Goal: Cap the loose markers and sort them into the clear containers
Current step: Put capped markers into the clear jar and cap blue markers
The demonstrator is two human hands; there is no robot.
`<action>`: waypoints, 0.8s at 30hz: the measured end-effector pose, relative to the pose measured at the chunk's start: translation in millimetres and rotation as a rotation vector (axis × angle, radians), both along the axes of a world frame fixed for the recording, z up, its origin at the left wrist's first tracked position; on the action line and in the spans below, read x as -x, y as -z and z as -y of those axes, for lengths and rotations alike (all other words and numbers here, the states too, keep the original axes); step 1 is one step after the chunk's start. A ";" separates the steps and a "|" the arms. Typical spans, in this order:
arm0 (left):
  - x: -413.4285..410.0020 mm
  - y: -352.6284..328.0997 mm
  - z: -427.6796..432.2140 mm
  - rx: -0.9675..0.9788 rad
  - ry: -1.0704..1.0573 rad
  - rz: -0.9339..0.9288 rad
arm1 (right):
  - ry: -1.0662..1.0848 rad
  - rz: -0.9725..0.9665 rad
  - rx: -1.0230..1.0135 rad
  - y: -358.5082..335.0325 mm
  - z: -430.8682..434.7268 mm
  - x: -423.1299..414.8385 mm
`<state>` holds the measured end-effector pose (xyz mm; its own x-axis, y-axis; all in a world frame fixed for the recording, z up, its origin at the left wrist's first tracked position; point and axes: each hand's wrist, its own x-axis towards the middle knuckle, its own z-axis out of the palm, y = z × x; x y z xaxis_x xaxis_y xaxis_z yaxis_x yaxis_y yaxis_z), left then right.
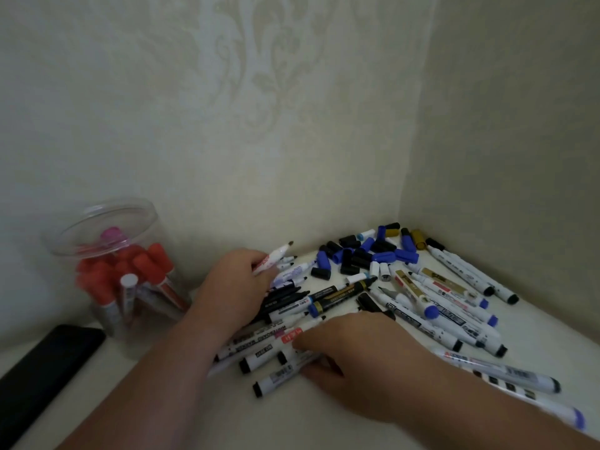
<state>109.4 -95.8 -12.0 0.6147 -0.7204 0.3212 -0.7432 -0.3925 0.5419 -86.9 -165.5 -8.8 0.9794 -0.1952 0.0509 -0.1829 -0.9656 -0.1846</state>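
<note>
We are at the capping step: our left hand [240, 284] pinches an uncapped marker [272, 258], its nib poking past the fingertips. Our right hand [350, 349] lies on the marker pile [422, 300] with its fingers curled over one; we cannot tell whether they grip it. Next, we judge, a matching cap must come from the loose caps [363, 251] beyond the fingers. The clear container [113, 254] of red-capped markers stands left of the left knuckles, on a white surface [276, 427] in a wallpapered corner [292, 125].

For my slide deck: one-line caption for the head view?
Left hand holds an uncapped marker; right hand touches the marker pile near a clear container.
</note>
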 end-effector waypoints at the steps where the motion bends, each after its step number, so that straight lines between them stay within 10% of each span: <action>1: 0.1 -1.6 -1.0 0.074 0.004 -0.016 | -0.007 0.006 0.006 1.3 0.4 -0.7; 4: 5.0 -8.7 -2.4 0.397 0.045 -0.232 | -0.027 0.022 0.021 5.5 2.3 -3.3; 11: 9.2 -30.5 -11.6 0.718 0.399 -1.514 | -0.022 0.023 -0.034 1.5 1.7 -2.7; 24: 28.5 -21.0 -8.1 0.610 0.448 -1.461 | 0.000 0.000 0.025 -0.1 -3.3 -0.6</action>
<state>80.9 -87.7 8.9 0.4233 -0.9057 -0.0224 0.5164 0.2209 0.8274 -86.2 -162.2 -8.7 0.9794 -0.1940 0.0555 -0.1830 -0.9699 -0.1604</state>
